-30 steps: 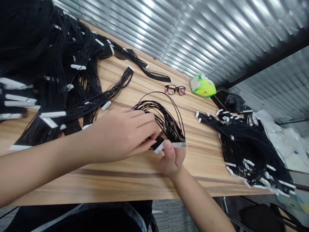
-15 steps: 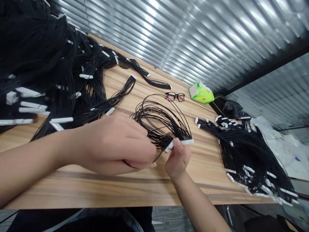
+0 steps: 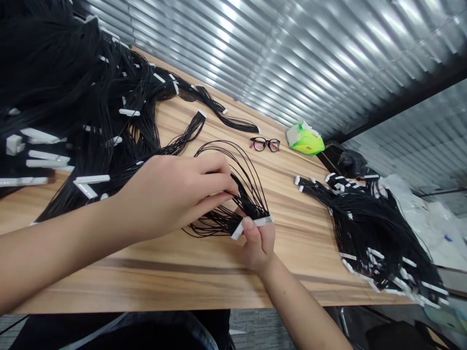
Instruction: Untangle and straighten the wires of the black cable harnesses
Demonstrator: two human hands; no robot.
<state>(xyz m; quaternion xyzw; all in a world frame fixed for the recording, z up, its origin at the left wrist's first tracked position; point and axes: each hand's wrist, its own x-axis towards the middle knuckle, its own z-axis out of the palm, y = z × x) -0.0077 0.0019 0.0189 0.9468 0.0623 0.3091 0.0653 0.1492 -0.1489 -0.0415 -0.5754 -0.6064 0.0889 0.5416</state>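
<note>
My right hand (image 3: 258, 241) pinches the white connectors (image 3: 263, 221) of a black wire harness (image 3: 248, 170) between thumb and fingers. The two connectors meet at an angle under the thumb. The harness's thin wires bow up and leftward in a loop over the wooden table. My left hand (image 3: 193, 189) is closed among these wires, its thumb and fingertips pressed together near the bundle just left of the connectors. Its fingers hide part of the loop, and exactly which wires it grips cannot be made out.
A large heap of black wire harnesses (image 3: 73, 97) with white connectors covers the table's left side. Another pile of harnesses (image 3: 379, 233) lies at the right. Eyeglasses (image 3: 265, 144) and a green tissue pack (image 3: 305, 139) sit near the corrugated metal wall (image 3: 255, 53).
My right hand has moved a little left with the connectors. My left hand has shifted up, from below the wires to over them, and its fingertips now point at the bundle.
</note>
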